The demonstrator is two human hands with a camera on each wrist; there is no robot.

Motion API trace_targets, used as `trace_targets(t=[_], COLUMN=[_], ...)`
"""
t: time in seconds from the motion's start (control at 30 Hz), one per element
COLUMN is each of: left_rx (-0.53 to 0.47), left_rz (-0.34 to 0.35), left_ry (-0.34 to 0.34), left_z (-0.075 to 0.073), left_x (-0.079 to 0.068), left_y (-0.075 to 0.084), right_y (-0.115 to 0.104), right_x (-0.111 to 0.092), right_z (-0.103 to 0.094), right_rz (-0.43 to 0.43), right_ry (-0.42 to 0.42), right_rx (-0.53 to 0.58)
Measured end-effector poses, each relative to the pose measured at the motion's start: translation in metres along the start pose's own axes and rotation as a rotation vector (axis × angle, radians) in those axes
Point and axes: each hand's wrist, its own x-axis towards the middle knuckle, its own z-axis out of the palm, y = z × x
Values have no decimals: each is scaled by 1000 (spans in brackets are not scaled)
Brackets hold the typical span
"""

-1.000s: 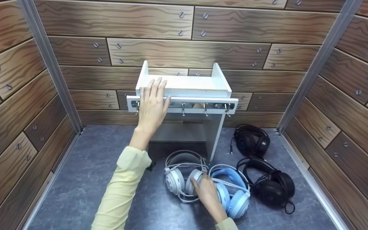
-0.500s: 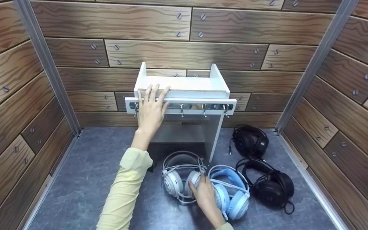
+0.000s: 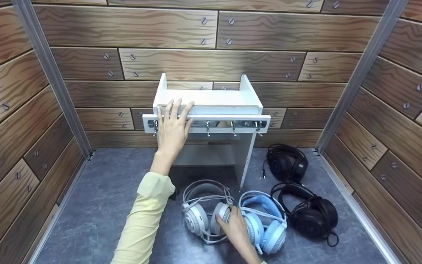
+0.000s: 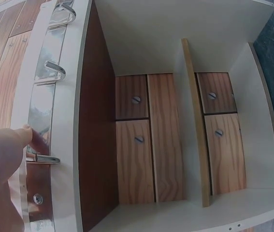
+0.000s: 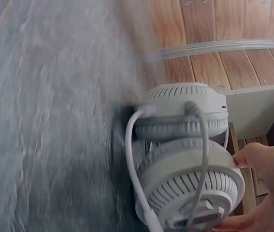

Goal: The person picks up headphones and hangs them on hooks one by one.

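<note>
My left hand (image 3: 172,134) rests on the front of the white shelf unit (image 3: 247,154), fingers spread over its hook rail (image 3: 196,129). In the left wrist view the thumb lies by a metal hook (image 4: 45,159). Low in the head view, my right hand (image 3: 236,227) grips the right ear cup of the white headphones (image 3: 196,218), which are in front of the shelf unit. The right wrist view shows thumb and fingers on either side of that ear cup (image 5: 190,179). Close to the right hand lie light-blue headphones (image 3: 275,236).
Two black headphones, one in front (image 3: 315,216) and one farther back (image 3: 288,161), lie on the grey floor (image 3: 104,205) to the right. Wood-patterned walls (image 3: 211,62) enclose the space at the back and both sides. A loose cable plug (image 3: 264,174) lies by the rear black pair.
The white headphones have shifted slightly left and toward me with my right hand, opening a small gap to the blue pair. My left hand stays on the hook rail.
</note>
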Motion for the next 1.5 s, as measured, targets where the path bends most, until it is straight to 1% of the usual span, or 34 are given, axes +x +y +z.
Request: trace_targets(t=[0.03, 0.1, 0.17, 0.23, 0.3, 0.37, 0.47, 0.67, 0.77, 0.83, 0.9, 1.03, 1.23, 1.4, 1.5], left_rx=[2, 3, 5, 7, 7, 7, 2, 5, 6, 7, 8, 16, 14, 7, 4], left_rz=[-2, -5, -6, -6, -1, 2, 7, 5, 5, 4, 2, -1, 0, 3, -1], left_ry=[-3, -4, -3, 2, 5, 5, 7, 5, 6, 4, 0, -4, 5, 12, 10], left_z=[0, 0, 1, 2, 3, 3, 4, 2, 2, 2, 1, 1, 0, 0, 1], left_x=[-1, -1, -2, -2, -2, -2, -2, 0, 1, 1, 1, 2, 1, 0, -1], left_y=[0, 0, 0, -1, 0, 0, 2, 2, 2, 2, 1, 1, 0, -1, -1], right_y=[1, 2, 4, 7, 9, 12, 15, 23, 24, 24, 25, 24, 26, 28, 30], right_x=[0, 2, 4, 6, 9, 12, 17, 21, 22, 22, 22, 17, 9, 4, 0], right_z=[0, -1, 0, 2, 3, 4, 4, 5, 5, 6, 7, 9, 11, 13, 13], right_rz=[18, 72, 142, 214, 273, 301, 327, 403, 406, 404, 399, 379, 342, 329, 331], right_ry=[-23, -79, -133, -176, -212, -243, -306, -472, -526, -548, -550, -509, -472, -475, -493], right_rx=[54, 207, 360, 487, 554, 603, 679, 922, 1009, 1025, 1023, 982, 982, 980, 993])
